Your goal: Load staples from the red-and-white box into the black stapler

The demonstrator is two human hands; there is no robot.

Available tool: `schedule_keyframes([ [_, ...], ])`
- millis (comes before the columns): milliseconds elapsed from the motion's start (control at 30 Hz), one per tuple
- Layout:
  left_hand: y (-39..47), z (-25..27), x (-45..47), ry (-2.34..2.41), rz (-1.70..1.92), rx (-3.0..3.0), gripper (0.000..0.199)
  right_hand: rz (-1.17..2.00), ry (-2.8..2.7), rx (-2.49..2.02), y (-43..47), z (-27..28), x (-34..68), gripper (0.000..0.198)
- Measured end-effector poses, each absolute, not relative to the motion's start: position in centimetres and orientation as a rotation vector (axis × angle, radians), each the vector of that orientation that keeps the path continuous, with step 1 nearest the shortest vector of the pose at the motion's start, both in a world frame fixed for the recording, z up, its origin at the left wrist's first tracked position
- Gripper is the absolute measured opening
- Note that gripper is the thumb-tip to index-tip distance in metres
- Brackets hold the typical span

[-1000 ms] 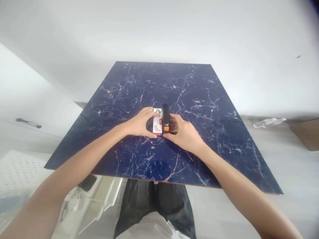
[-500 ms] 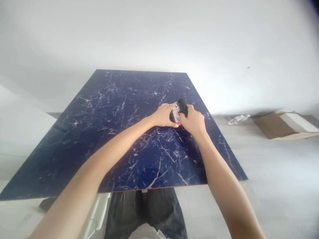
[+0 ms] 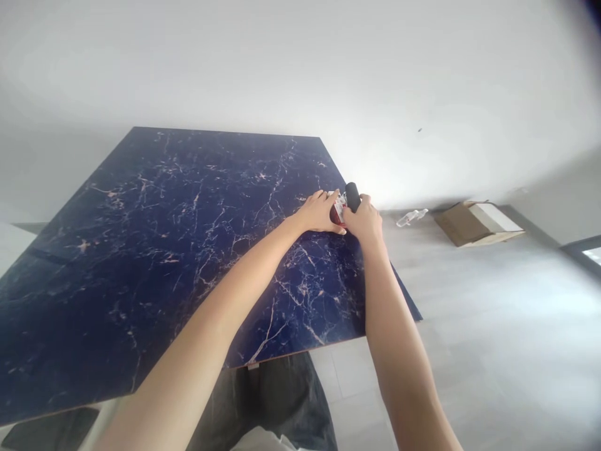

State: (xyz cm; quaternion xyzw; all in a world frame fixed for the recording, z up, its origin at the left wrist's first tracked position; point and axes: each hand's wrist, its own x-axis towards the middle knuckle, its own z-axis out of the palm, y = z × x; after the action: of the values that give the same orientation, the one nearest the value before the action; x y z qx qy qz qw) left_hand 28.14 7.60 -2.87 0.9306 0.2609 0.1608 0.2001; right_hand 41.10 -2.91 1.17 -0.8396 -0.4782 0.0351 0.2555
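Observation:
A small red item with a white label [image 3: 340, 205] and a black rounded part [image 3: 352, 196] is between my two hands, over the right side of the dark blue marbled table [image 3: 225, 188]; its kind is hard to tell. My left hand [image 3: 322, 212] curves round its left side, thumb below and fingers above. From the right, my right hand [image 3: 366, 218] is closed on it by the black part, with the thumb across the label. Fingers cover much of it, so whether it rests on the tabletop cannot be seen.
Beyond the table's right edge, a clear plastic-looking item [image 3: 412, 217] lies on the pale floor [image 3: 493, 326] near an open cardboard box [image 3: 457, 225]. A white wall [image 3: 235, 62] rises behind the table. A dark seat-like shape [image 3: 51, 431] shows at lower left.
The view has turned to the right, so the table appears further left. Both hands and the item they hold have moved right, closer to the table's right edge.

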Motion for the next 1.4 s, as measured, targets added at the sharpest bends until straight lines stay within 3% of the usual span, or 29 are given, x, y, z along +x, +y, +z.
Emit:
schedule_keyframes([
  [133, 6.1, -2.5, 26.5, 0.788, 0.577, 2.563, 0.119, -0.121, -1.264, -2.198, -2.9, 1.0, 40.2, 0.081],
  [300, 3.9, -1.8, 21.9, 0.656, 0.901, 2.680, 0.070, -0.394, -1.445, -1.965, -3.1, 1.9, 36.8, 0.062],
  [467, 2.4, -1.2, 13.7, 0.808, 0.949, 2.665, 0.053, -0.254, -1.736, -1.698, -2.3, 1.5, 31.1, 0.053],
  [767, 2.8, -1.3, 0.4, 1.333, 0.859, 2.567, 0.043, -0.015, -2.099, -1.320, 0.4, -0.4, 20.2, 0.046],
  [900, 3.5, -2.1, 0.4, 1.417, 0.621, 2.637, 0.042, 0.123, -2.256, -1.307, 1.5, -1.6, 19.3, 0.039],
  [1067, 3.5, -2.4, 0.6, 1.397, 0.580, 2.660, 0.042, 0.196, -2.246, -1.278, 1.9, -2.5, 19.9, 0.027],
  [1233, 3.2, -2.0, 0.5, 1.382, 0.590, 2.631, 0.043, 0.192, -2.251, -1.230, 1.7, -2.4, 20.0, 0.028],
  [1400, 2.6, -1.2, 1.1, 1.124, 0.604, 2.651, 0.058, 0.208, -2.287, -1.286, 1.6, -2.2, 20.1, 0.036],
])
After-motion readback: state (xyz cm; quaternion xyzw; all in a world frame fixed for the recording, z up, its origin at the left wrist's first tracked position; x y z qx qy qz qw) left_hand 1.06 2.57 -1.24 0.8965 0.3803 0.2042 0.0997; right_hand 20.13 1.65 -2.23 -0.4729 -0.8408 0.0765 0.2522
